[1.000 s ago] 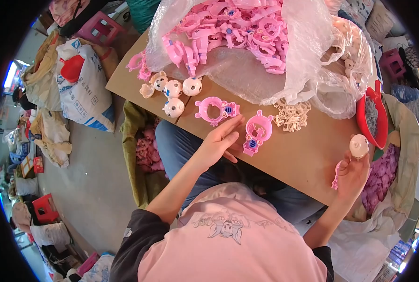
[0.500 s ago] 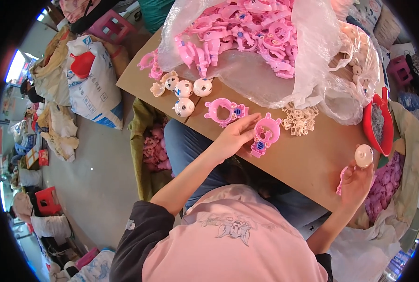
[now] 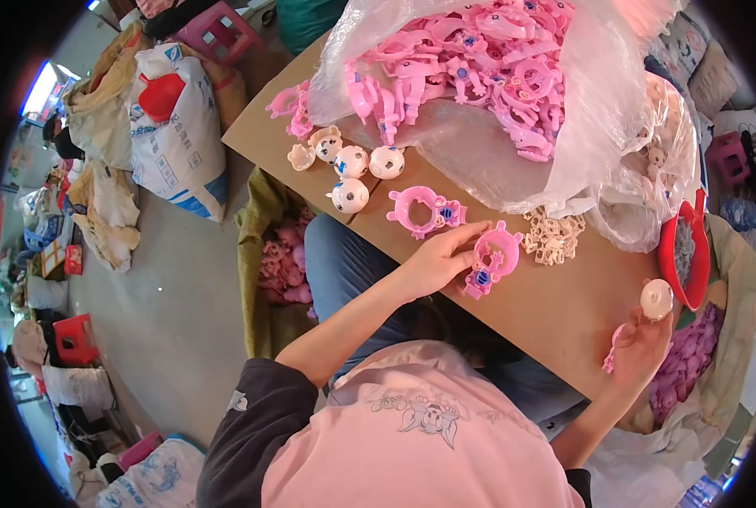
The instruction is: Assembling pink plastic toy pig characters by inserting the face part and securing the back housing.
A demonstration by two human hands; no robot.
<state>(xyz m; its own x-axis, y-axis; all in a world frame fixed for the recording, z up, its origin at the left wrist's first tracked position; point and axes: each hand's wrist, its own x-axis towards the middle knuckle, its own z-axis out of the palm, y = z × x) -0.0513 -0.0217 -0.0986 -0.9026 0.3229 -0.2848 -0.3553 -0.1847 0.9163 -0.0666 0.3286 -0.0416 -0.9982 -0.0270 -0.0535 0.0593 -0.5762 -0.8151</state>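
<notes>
My left hand (image 3: 435,269) is closed at the table's near edge, fingers pinching a pink plastic ring-shaped toy part (image 3: 508,264) with small ears and a blue-marked tab. Just beyond it lies a similar pink toy part (image 3: 405,212). At the table's right end, my right hand (image 3: 640,351) is closed round a round white ball (image 3: 656,300), held up at its fingertips. Another pink piece (image 3: 612,354) shows beside that hand, mostly hidden by it. To the left on the table are several white balls with printed faces (image 3: 350,196) and an open half shell (image 3: 301,157).
A clear plastic bag (image 3: 594,102) heaped with pink parts covers the table's far side. Small beige pieces (image 3: 554,237) lie in a pile near a red scoop (image 3: 674,241). Sacks of pink pieces stand below the table, one left (image 3: 255,254), one right (image 3: 738,339).
The view has shifted slightly, so the table and its things sit a little further right and lower. Both hands keep the same hold.
</notes>
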